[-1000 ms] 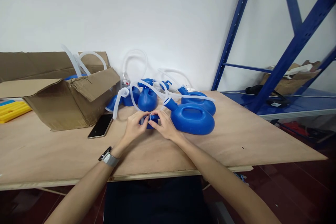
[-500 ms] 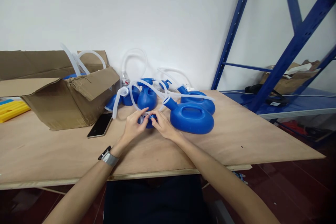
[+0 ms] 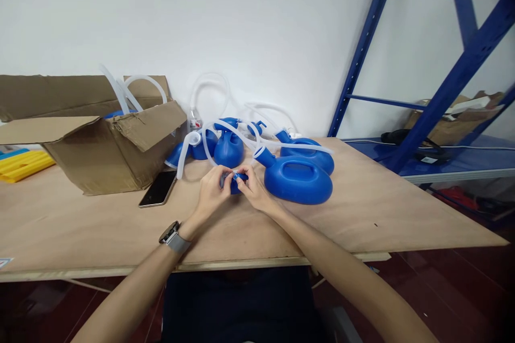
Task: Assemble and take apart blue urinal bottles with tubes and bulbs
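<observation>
Just above the table's front half, my left hand (image 3: pixel 213 190) and my right hand (image 3: pixel 256 193) meet, both with pinched fingers. Between them is a small blue cap (image 3: pixel 235 187) with a spout, partly covered by my fingers. My left fingertips press on the whitish end of a tube (image 3: pixel 235 174), mostly hidden there. My right thumb and index finger grip the cap's spout. Right of my hands lies a blue urinal bottle (image 3: pixel 298 188) with an open neck and a loop handle. A second blue urinal bottle (image 3: pixel 316 158) lies behind it.
More blue bottles (image 3: pixel 228 150) and looping translucent tubes (image 3: pixel 271 144) stand at the back. A phone (image 3: pixel 159 189) lies left, beside an open cardboard box (image 3: pixel 104 166) holding tubes. Yellow pieces (image 3: pixel 26 166) sit far left. A blue metal rack (image 3: pixel 354 59) stands right.
The view has shifted slightly, so the scene sits a little further right. My fingers have closed in around the tube end and the cap's spout.
</observation>
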The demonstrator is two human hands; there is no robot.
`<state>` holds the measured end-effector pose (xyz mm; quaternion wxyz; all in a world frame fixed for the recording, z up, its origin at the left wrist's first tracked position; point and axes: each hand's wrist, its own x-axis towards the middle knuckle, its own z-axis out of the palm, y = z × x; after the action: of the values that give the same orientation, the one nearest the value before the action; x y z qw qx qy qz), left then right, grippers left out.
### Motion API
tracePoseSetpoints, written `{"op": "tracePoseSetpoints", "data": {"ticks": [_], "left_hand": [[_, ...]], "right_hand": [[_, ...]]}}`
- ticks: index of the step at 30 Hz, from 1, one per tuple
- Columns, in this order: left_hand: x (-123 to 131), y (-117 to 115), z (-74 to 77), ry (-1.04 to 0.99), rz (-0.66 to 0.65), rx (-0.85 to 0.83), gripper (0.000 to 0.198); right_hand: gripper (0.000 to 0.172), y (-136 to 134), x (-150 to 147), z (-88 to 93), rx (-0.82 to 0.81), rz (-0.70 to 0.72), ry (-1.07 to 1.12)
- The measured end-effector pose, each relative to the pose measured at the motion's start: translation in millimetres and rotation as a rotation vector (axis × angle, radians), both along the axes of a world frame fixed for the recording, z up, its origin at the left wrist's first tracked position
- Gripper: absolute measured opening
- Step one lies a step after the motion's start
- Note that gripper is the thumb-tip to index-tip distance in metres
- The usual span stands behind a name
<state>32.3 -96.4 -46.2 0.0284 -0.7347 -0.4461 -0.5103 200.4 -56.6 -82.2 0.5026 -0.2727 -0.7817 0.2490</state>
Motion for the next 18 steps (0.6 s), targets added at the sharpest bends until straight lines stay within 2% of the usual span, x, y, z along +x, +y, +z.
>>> {"op": "tracePoseSetpoints", "data": {"ticks": [5,10,13,16,18], "left_hand": [[3,3,1.2,0.057,0.031,-0.039,0.011],[-2,5,2.2,0.071,-0.003,-0.059,0.011],[-14,4,3.5,0.089,-0.086,-0.079,0.014],[-26,1,4.4,0.189,-0.214,-0.052,0.021],[-32,1,4.0,0.291,-0.212,-0.025,0.034]], "right_hand": [[0.023,1,-4,-3.1,-0.001,-0.035,0.019],[0.024,-6,-5,1.9,-0.029,-0.055,-0.014],[0.022,-12,-4,10.6,-0.053,-0.031,-0.056],[0.021,-16,-6,19.8,-0.082,-0.009,-0.060],[0.021,-16,-9,25.3,-0.123,0.001,-0.051]]}}
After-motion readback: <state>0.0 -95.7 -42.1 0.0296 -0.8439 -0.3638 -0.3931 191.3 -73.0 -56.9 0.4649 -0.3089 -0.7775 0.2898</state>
